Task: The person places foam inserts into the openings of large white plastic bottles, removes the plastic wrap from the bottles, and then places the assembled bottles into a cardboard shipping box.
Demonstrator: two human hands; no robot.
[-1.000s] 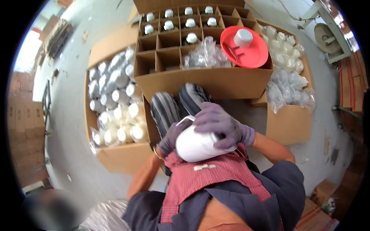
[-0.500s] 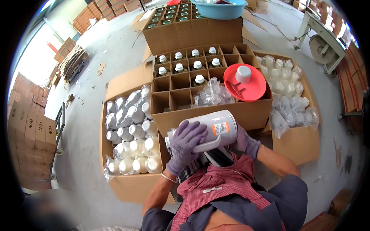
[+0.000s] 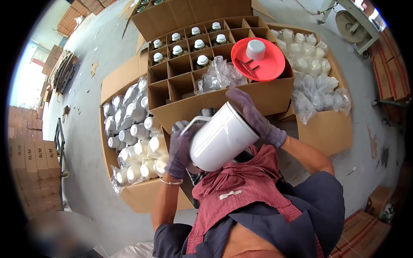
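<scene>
A glossy pale grey jug (image 3: 221, 139) with a side handle is held tilted above my lap. My left hand (image 3: 178, 150), in a purple-grey work glove, is closed round the jug's lower left end, near the handle; part of its grip is hidden. At the jug's upper right end is my right hand (image 3: 258, 118), gloved alike, with its fingers stretched out flat beside the rim. Just ahead stands a divided carton (image 3: 223, 101) with several white-capped bottles (image 3: 199, 44) in its cells. Crumpled clear plastic bags (image 3: 221, 75) lie on its near side.
A red basin (image 3: 269, 64) with a white cup (image 3: 255, 50) and small dark sticks rests on the divided carton. To the left, an open carton (image 3: 150, 191) holds several bagged jugs (image 3: 140, 150). Another carton (image 3: 327, 133) of bagged pale items stands right. Stacked cartons (image 3: 34, 159) line the left.
The jug has turned: its orange label no longer shows and its handle is now on the upper left. My left hand moved down to its lower end; my right hand rose, fingers extended.
</scene>
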